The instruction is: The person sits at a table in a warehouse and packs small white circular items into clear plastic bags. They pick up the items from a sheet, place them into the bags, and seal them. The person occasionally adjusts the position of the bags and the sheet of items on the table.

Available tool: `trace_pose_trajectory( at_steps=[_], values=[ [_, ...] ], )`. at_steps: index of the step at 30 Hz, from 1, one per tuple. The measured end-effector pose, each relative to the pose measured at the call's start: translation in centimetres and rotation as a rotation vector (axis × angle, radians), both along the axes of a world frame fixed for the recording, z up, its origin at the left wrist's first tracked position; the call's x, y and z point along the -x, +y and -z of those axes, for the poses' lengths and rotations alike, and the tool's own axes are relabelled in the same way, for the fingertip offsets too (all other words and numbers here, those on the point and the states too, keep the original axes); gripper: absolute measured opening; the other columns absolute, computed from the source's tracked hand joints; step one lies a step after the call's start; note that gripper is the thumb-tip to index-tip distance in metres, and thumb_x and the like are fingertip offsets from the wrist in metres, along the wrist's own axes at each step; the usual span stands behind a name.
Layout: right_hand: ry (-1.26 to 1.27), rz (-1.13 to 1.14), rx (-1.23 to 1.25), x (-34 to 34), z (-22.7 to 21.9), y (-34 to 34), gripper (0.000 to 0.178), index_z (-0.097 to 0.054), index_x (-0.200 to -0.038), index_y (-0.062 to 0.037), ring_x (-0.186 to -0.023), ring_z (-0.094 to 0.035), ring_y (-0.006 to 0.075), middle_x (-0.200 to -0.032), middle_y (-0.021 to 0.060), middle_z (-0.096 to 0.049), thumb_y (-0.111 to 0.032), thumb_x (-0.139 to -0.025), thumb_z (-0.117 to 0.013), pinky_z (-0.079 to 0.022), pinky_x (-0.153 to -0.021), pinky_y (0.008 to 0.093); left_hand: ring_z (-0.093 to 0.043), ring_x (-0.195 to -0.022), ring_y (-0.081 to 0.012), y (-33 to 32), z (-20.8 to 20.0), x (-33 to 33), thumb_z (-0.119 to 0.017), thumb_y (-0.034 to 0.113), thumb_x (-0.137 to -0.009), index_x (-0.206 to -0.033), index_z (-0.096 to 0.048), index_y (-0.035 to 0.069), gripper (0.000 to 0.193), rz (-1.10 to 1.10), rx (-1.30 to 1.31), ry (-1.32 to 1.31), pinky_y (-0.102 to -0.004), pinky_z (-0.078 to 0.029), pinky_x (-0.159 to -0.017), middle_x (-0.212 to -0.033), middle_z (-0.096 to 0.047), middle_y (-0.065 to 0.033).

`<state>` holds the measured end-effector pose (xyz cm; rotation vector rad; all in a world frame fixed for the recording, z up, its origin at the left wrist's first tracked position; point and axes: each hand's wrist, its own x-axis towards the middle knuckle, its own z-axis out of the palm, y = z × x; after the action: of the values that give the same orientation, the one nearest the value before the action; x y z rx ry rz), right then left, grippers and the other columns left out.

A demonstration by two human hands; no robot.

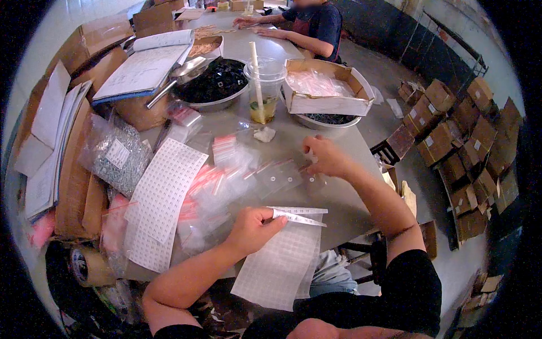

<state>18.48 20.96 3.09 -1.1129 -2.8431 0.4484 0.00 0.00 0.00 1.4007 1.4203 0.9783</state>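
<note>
My left hand [254,229] pinches a white label sheet [276,265] at its upper edge, where a narrow strip of printed labels [302,212] is folded away from the backing. The sheet hangs over the table's near edge above my lap. My right hand [327,158] is over the table with fingers bent and thumb and fingertips apart. Just below its fingertips, clear small zip bags [276,174] lie overlapped in a row, each with a small round white sticker. More zip bags with red-pink strips [212,181] are heaped left of them. Nothing visible is in the right hand.
Further label sheets [164,198] lie left, beside a bag of metal parts [119,155]. Behind are a bowl of black pieces [212,82], a plastic cup with straw [265,90] and a white box of bags [327,85]. Across the table sits another person [319,28]. Cartons [451,135] stand right.
</note>
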Motion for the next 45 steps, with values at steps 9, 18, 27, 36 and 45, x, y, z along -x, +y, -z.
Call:
trace_pose_trajectory(
  at_steps=[9, 18, 27, 36, 45],
  values=[
    [0.099, -0.124, 0.351, 2.6, -0.5, -0.9, 0.033, -0.054, -0.103, -0.0048, -0.081, -0.062, 0.0328, -0.088, 0.0158, -0.063, -0.013, -0.075, -0.069, -0.048, -0.07, 0.0397, -0.039, -0.054, -0.0031, 0.0, 0.8, -0.1, -0.067, 0.022, -0.085, -0.091, -0.071, 0.0, 0.023, -0.004, -0.035, -0.077, -0.0263, -0.032, -0.046, -0.054, -0.047, 0.0024],
    [-0.081, -0.106, 0.04, 4.1, -0.5, -1.0, 0.018, -0.059, -0.096, -0.0049, -0.096, -0.056, 0.0333, -0.101, 0.0172, -0.058, -0.014, -0.08, -0.064, -0.046, -0.082, 0.0412, -0.041, -0.054, -0.0044, -0.1, 0.9, 0.0, -0.067, 0.022, -0.084, -0.091, -0.07, 0.0, 0.024, -0.021, -0.058, -0.062, -0.0283, -0.034, -0.047, -0.053, -0.05, -0.0014],
    [0.103, -0.231, -0.03, 6.3, 3.4, -0.8, 0.03, -0.065, -0.085, -0.0078, -0.108, -0.047, 0.0348, -0.1, 0.0151, -0.059, -0.034, -0.072, -0.073, -0.038, -0.092, 0.0459, -0.041, -0.053, -0.0052, 0.0, 0.3, 0.1, -0.067, 0.022, -0.084, -0.089, -0.07, -0.001, 0.024, 0.003, -0.056, -0.011, -0.0287, -0.035, -0.047, -0.052, -0.049, -0.0022],
    [0.076, -0.053, 0.133, 5.1, 1.4, -0.9, 0.033, -0.066, -0.089, -0.0147, -0.114, -0.041, 0.0331, -0.117, 0.0114, -0.049, -0.036, -0.068, -0.079, -0.033, -0.098, 0.0443, -0.04, -0.052, -0.0054, 0.1, 0.4, 0.0, -0.066, 0.022, -0.085, -0.087, -0.07, -0.001, 0.024, 0.004, -0.065, -0.02, -0.0295, -0.035, -0.047, -0.051, -0.047, -0.0017],
    [0.329, 0.029, 0.601, 2.4, 1.8, 1.9, 0.024, -0.065, -0.089, -0.007, -0.077, -0.06, 0.0232, -0.08, 0.009, -0.062, -0.02, -0.072, -0.076, -0.048, -0.07, 0.0379, -0.038, -0.052, -0.0051, 0.0, 0.6, -0.1, -0.067, 0.023, -0.084, -0.082, -0.068, -0.003, 0.026, -0.019, -0.07, -0.056, -0.0293, -0.032, -0.046, -0.051, -0.044, -0.0006]
  ],
)
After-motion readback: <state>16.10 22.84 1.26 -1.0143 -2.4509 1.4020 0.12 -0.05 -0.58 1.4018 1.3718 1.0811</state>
